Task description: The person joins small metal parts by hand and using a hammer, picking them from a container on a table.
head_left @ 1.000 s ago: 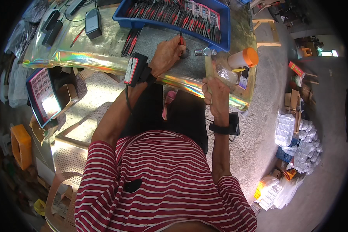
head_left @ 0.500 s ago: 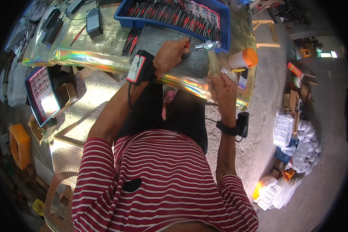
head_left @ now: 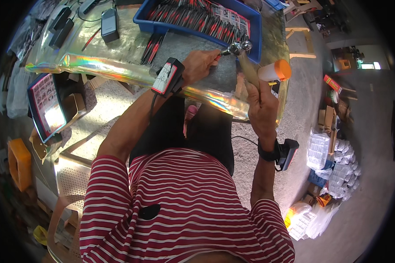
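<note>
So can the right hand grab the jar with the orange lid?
Probably not as it is: the right hand is near the jar, with nothing clearly between them, but it is closed around the hammer, so it would likely need to let go first.

The left arm (head_left: 129, 125) comes in from the near left and is bent, its bare forearm slanting far and to the right. At its end the left hand (head_left: 199, 65) lies with its back mostly up, the fingers drawn together in a pinch whose tips point right. The right arm (head_left: 263, 179) runs almost straight from near to far. The right hand (head_left: 263, 107) is curled into a closed grip, angled toward the far left. It sits nearer than the left hand and to its right, the two apart.
</note>
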Available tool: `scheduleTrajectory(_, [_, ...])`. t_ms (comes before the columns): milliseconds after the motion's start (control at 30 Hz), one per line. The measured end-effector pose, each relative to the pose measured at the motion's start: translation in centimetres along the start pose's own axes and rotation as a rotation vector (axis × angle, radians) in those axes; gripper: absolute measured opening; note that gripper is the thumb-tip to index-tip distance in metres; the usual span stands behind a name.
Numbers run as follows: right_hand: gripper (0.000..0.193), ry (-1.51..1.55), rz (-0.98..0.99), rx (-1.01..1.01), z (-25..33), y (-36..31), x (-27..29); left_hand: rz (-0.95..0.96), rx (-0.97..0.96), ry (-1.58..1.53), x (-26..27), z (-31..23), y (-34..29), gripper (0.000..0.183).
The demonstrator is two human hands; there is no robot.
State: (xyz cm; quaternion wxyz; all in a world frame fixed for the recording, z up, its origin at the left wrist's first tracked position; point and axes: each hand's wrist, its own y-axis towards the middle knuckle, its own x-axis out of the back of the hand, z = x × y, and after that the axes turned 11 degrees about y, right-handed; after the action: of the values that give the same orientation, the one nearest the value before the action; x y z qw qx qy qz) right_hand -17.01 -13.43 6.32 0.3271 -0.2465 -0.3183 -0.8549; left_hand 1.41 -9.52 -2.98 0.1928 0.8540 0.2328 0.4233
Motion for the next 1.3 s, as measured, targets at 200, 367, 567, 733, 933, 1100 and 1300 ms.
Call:
scheduleTrajectory(200, [0.013,-0.046,-0.044,0.114,2.4,1.1,2.1,0.030,0.000,0.035,-0.2,0.3,-0.1,0.012])
scheduleTrajectory(367, [0.013,0.305,-0.250,0.118,5.0,0.8,3.3,0.030,0.008,0.041,0.0,0.2,-0.2,0.011])
scheduleTrajectory(567, [0.008,-0.346,0.050,0.046,0.6,0.7,0.8,-0.011,-0.053,-0.012,-1.1,0.3,0.0,0.013])
scheduleTrajectory(733, [0.011,0.030,-0.159,0.069,5.6,1.3,3.0,0.018,-0.008,-0.003,-0.6,0.6,-0.2,0.014])
scheduleTrajectory(933, [0.009,-0.329,0.025,0.057,0.6,0.1,-0.4,0.037,0.003,0.015,-0.6,0.4,0.0,0.012])
scheduleTrajectory(1100, [0.015,0.050,-0.126,-0.130,0.4,-0.4,-0.6,0.002,0.008,-0.028,-0.3,0.5,-0.1,0.011])
scheduleTrajectory(1300, [0.028,0.686,-0.162,-0.734,-3.7,-3.1,-4.1,0.011,-0.034,-0.119,-0.4,1.5,-0.1,0.009])
